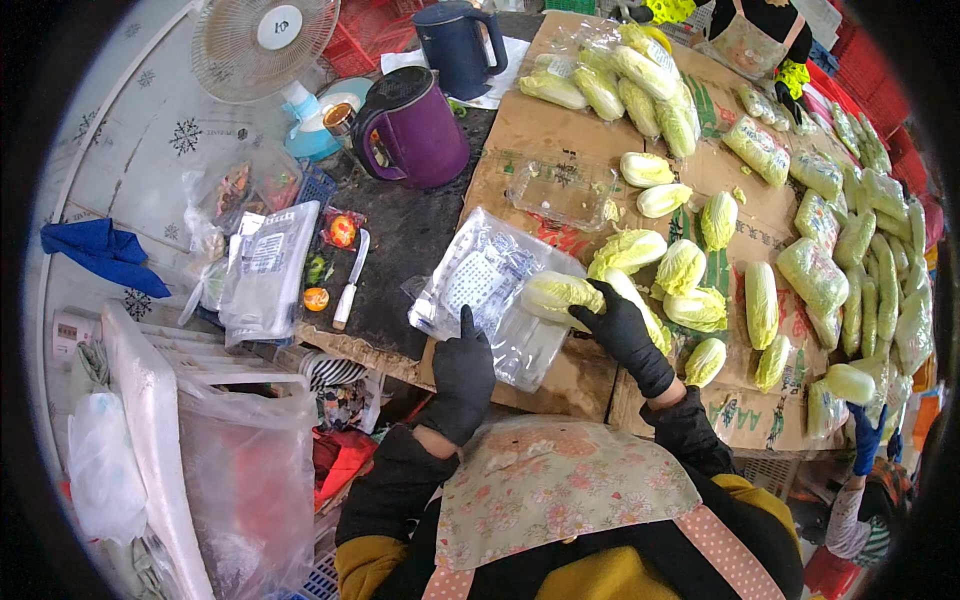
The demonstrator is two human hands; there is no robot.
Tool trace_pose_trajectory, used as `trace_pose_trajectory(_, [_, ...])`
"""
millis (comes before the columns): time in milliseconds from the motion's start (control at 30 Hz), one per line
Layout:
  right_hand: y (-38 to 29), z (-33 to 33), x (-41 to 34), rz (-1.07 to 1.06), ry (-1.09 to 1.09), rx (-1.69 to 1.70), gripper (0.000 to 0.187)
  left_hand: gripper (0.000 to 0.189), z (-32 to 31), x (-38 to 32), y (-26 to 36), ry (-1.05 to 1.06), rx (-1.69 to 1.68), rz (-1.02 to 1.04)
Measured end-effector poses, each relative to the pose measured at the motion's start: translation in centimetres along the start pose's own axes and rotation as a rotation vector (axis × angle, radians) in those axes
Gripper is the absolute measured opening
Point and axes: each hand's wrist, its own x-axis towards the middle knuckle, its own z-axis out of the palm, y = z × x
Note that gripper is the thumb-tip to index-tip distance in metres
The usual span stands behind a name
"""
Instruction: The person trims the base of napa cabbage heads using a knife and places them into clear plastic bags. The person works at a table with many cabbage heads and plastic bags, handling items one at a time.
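Note:
In the head view, a small napa cabbage (559,296) lies over a stack of clear printed plastic bags (487,274) on the table. My right hand (626,334), in a black glove, grips this cabbage at its right end. The black-gloved left hand (463,379) is at the near edge of the bags, its index finger stretched out over them. Whether its other fingers pinch the plastic is hidden. Close to my right hand lie several loose napa cabbages (682,268), and one (637,304) is partly covered by that hand.
Beyond the bags are a clear plastic tray (559,196) and bagged cabbages (637,75). Left lie a knife (352,277), an orange half (316,299) and another bag stack (270,274). A purple kettle (427,127) stands behind. Packed vegetables (814,274) line the right; co-workers' gloved hands (866,442) show there.

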Motion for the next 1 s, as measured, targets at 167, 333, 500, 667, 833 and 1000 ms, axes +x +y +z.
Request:
trace_pose_trajectory(167, [-2.0,-4.1,-1.2,0.332,-0.022,0.206,0.044,0.057,-2.8,1.3,0.9,0.092,-0.177,0.040])
trace_pose_trajectory(333, [-3.5,-7.5,-4.3,0.479,-0.121,0.386,0.048,0.065,-3.2,2.1,3.6,0.135,-0.538,0.055])
trace_pose_trajectory(500, [-3.4,-1.7,-5.4,0.506,-0.072,0.574,0.051,0.064,-2.8,2.1,4.6,0.098,-0.561,0.062])
trace_pose_trajectory(667, [-3.2,5.5,-2.2,0.586,0.158,1.088,0.036,0.062,-3.6,0.2,5.8,-0.032,-0.504,0.262])
trace_pose_trajectory(833, [-1.0,8.0,0.8,0.414,0.113,0.749,0.041,0.060,-4.0,2.4,2.8,0.096,-0.660,0.080])
trace_pose_trajectory(1000, [0.0,10.1,2.9,0.021,0.335,0.499,0.041,0.062,-5.2,0.8,3.0,-0.188,-0.777,0.221])
